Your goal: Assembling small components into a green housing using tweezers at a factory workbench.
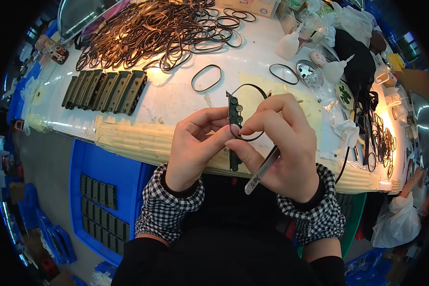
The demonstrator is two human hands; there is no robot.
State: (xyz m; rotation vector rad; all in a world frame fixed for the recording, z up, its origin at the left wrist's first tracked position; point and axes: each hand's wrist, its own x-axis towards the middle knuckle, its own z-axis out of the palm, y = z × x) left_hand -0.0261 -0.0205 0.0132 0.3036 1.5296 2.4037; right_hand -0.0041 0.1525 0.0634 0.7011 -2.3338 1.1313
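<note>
My left hand (195,145) holds a narrow dark green track frame (234,117) upright by its middle, thumb and fingers pinching its side. A thin black rubber band (250,88) loops over the frame's top and hangs to its right. My right hand (281,143) pinches that band between thumb and forefinger close to the frame, and also carries metal tweezers (262,170) tucked under its fingers, pointing down-left. Both hands hover over the near edge of the white bench (176,102).
A row of several dark green frames (105,89) lies at the left of the bench. A big heap of black bands (152,28) fills the back. Loose bands (207,77), white squeeze bottles (289,44), a round tin (310,74). A blue bin (97,167) with frames below left.
</note>
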